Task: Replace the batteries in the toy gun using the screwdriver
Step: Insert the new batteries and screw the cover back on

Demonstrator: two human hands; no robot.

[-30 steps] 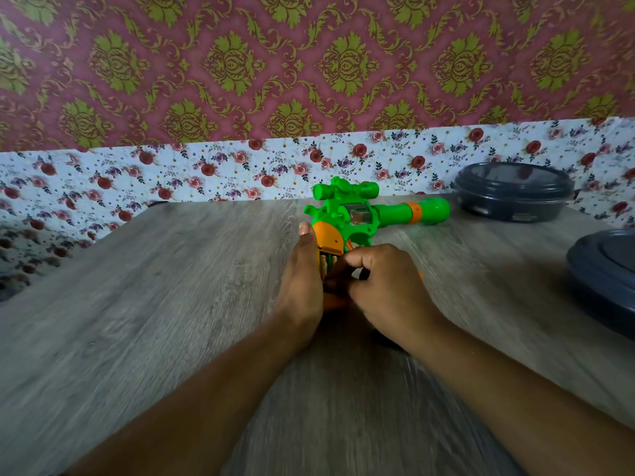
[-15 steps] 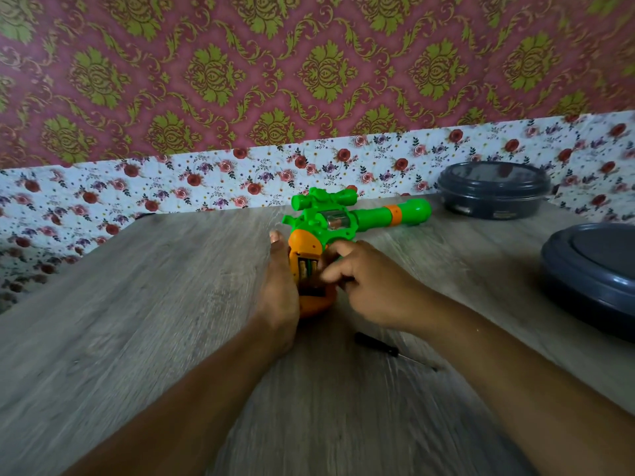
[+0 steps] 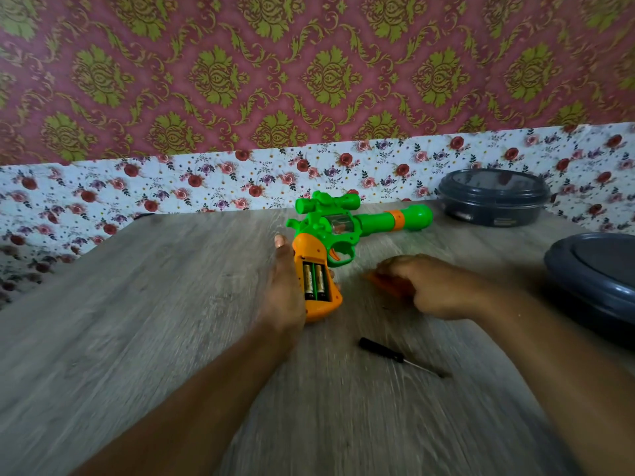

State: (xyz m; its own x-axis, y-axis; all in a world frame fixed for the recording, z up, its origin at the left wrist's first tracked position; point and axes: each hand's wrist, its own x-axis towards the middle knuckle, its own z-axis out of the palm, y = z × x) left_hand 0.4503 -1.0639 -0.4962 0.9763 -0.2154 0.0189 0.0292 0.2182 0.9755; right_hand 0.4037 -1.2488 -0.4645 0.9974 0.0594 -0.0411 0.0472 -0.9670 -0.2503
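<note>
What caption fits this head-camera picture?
Left hand steadies green-and-orange toy gun, batteries exposed; right hand sets orange cover aside.

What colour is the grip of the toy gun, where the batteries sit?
Orange; the grip shows best in the head view, on a green body.

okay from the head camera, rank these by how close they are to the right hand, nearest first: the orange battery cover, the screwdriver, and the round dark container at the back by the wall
From the right hand:
1. Orange battery cover: under its fingers, touching.
2. Screwdriver: on the table, nearer the camera.
3. Round dark container: back right, by the wall.
</note>
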